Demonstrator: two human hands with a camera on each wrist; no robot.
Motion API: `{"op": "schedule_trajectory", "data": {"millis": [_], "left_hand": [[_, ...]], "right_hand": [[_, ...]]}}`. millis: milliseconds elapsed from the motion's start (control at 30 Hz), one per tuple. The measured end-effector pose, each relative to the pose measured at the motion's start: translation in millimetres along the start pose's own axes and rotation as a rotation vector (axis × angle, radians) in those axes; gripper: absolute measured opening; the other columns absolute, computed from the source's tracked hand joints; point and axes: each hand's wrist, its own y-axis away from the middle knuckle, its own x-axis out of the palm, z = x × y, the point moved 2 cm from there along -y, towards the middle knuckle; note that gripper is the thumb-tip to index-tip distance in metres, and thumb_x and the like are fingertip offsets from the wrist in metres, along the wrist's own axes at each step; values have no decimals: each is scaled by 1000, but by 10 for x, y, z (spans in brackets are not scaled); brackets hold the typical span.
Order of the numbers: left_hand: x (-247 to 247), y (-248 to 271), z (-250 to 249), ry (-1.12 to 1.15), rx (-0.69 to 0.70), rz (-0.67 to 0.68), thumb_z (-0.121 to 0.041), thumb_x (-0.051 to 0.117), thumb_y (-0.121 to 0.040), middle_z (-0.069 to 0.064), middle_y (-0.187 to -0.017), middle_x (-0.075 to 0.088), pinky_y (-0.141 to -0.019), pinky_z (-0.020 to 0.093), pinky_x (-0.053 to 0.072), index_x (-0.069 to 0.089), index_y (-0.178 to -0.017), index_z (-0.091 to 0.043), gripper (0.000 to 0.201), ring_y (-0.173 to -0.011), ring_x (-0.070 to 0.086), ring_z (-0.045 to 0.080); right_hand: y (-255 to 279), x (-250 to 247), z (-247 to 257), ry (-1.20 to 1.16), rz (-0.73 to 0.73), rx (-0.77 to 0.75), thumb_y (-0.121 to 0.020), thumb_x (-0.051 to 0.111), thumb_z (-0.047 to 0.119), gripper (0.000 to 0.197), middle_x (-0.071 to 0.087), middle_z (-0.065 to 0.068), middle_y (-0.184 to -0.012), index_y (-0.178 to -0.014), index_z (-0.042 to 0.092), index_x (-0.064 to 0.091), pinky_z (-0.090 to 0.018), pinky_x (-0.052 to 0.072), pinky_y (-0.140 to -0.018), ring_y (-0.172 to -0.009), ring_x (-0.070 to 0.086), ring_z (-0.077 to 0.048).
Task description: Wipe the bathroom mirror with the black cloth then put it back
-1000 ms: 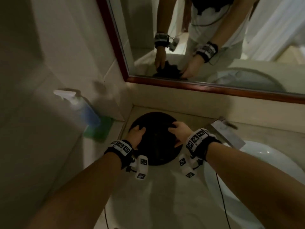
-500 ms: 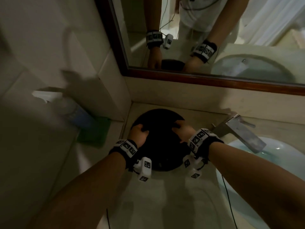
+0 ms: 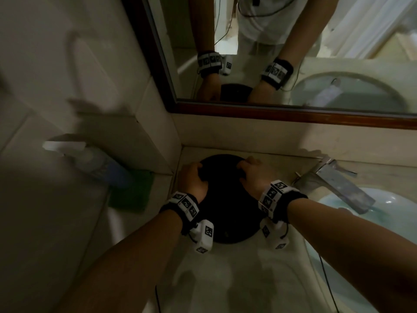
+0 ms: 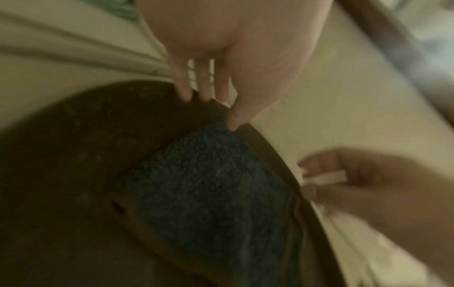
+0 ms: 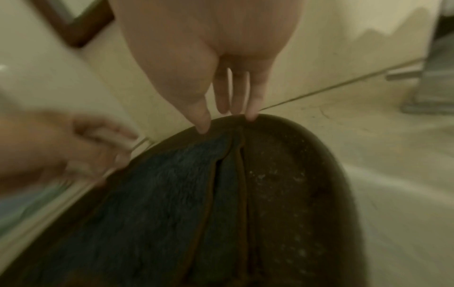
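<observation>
Your left hand [image 3: 194,179] and right hand [image 3: 252,175] both sit at the far edge of the round black tray [image 3: 228,233], which lies on the pale surface [image 3: 216,279] in the corner just below the mirror [image 3: 293,53]. The black cloth [image 4: 211,184] is folded flat inside that tray, filling its middle, with folded edges running along the tray's right part as the right wrist view shows them. Your left grip is down on the cloth's far left corner: the thumb tip presses on the terry and the other fingertips [image 4: 184,93] touch just beyond it at the tray's rim, fingers mostly straight; whether they pinch any cloth you cannot tell from this blurred view. Your right grip is much the same at the cloth's far right corner, straight fingertips [image 5: 250,114] and thumb resting on the fold and rim of the tray, with nothing curled around it. The mirror, in its dark wooden frame, reflects both wrists and the tray between them. Left of the tray, a spray bottle [image 3: 99,163] with blue liquid leans by the tiled wall, beside something green [image 3: 133,190]. Right of the tray stands a metal tap [image 3: 336,186], reaching over a white sink [image 3: 394,204].
</observation>
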Motion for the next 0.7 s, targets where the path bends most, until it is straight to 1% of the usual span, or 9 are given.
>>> {"op": "schedule_trajectory", "data": {"millis": [33,100,133,200,267,367,533,600,700], "left_hand": [[19,-12,-8,-90,85,-16,-11,62,-86,6,-114,62,-83,36,53,68,-109,-15,24,-102,61,26],[93,16,-62,-248,209,71,-17,65,-85,7,-120,58,-87,36,49,73,-99,-19,16,-110,56,28],[139,52,-91,-325,225,165,-26,68,-85,5,-126,54,-94,37,46,72,-102,-24,17,-118,51,28],[223,134,-109,-481,206,356,-41,70,-82,-1,-141,40,-107,46,34,64,-116,-34,36,-132,35,27],[252,190,-82,-552,181,440,-43,74,-77,-2,-149,27,-112,54,25,54,-127,-36,54,-139,23,27],[257,240,-46,-593,197,450,-38,76,-76,-1,-153,19,-113,63,17,46,-132,-36,64,-143,17,28],[263,304,-154,-654,170,486,-35,73,-80,7,-157,15,-113,67,14,40,-141,-28,69,-146,13,30],[283,335,-206,-670,161,482,-33,73,-81,9,-158,18,-111,70,17,39,-143,-27,71,-146,14,31],[235,359,-452,-639,171,363,-33,74,-79,8,-153,30,-108,71,24,42,-143,-30,72,-143,22,32]], "right_hand": [[16,12,39,50,-11,-42,-97,53,23,36,46,-7,-131,-132,20,53,-31,38,-86,-119,45,-31],[29,82,93,127,18,-104,-94,56,25,34,47,-7,-130,-127,21,58,-33,42,-88,-120,45,-31],[38,123,115,172,59,-121,-92,58,28,35,47,-6,-130,-127,23,59,-36,44,-89,-121,45,-31],[65,190,140,269,134,-143,-88,62,36,42,45,-5,-132,-129,26,56,-38,43,-91,-124,42,-30],[83,234,116,304,198,-131,-86,64,43,52,40,-4,-138,-133,28,51,-41,40,-96,-127,37,-30],[112,286,71,328,219,-126,-85,66,42,60,31,-3,-149,-140,30,45,-45,37,-104,-135,31,-30],[177,333,31,277,226,-139,-90,62,40,60,25,-4,-155,-145,30,40,-49,36,-109,-140,26,-32],[265,297,-2,245,201,-160,-91,60,40,59,28,-8,-155,-146,27,41,-49,35,-110,-141,28,-34],[335,124,-111,124,111,-129,-90,61,34,56,36,-10,-149,-143,26,45,-45,40,-108,-134,39,-38]]}}
